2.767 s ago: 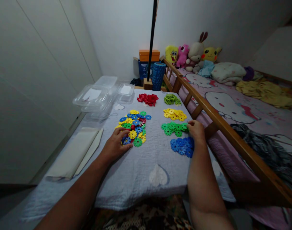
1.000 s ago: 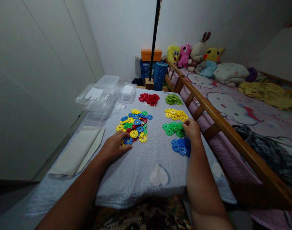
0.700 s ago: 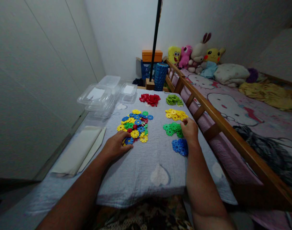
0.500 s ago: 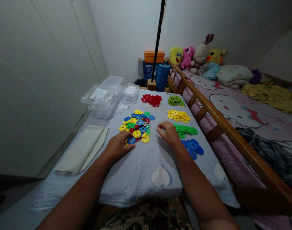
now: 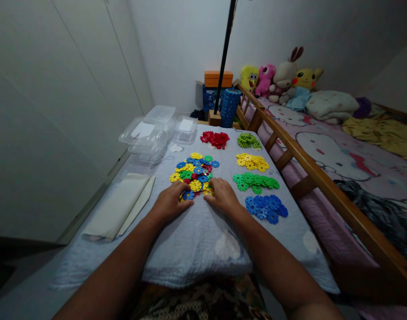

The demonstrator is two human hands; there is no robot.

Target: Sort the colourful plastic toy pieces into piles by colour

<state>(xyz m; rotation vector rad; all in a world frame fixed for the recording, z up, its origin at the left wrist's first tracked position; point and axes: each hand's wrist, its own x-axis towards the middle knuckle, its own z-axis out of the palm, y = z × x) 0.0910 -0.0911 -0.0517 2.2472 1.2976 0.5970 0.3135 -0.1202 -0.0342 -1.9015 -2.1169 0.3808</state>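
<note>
A mixed pile of flower-shaped plastic discs (image 5: 195, 186) in yellow, blue, green and red lies mid-table, between my hands. At its near left edge is my left hand (image 5: 171, 201), thumb and fingers apart around a blue disc (image 5: 188, 195). My right hand (image 5: 225, 196) reaches the near right edge, its thumb and fingers spread about a yellow disc (image 5: 208, 191) that they partly cover. To the right lie single-colour groups: blue discs (image 5: 266, 208), green discs (image 5: 256, 181), yellow discs (image 5: 252, 162), light green pieces (image 5: 249, 140) and red pieces (image 5: 215, 140).
Clear plastic containers (image 5: 145, 135) stand at the back left, with a smaller lidded box (image 5: 186, 126) beside them. Folded pale cloth (image 5: 118, 206) lies at the left. A wooden bed rail (image 5: 303, 165) runs along the right side. Behind the table rises a black pole (image 5: 225, 58).
My right hand has moved left, from beside the green discs to the near right edge of the mixed pile. My left hand stays at the pile. The view has shifted slightly.
</note>
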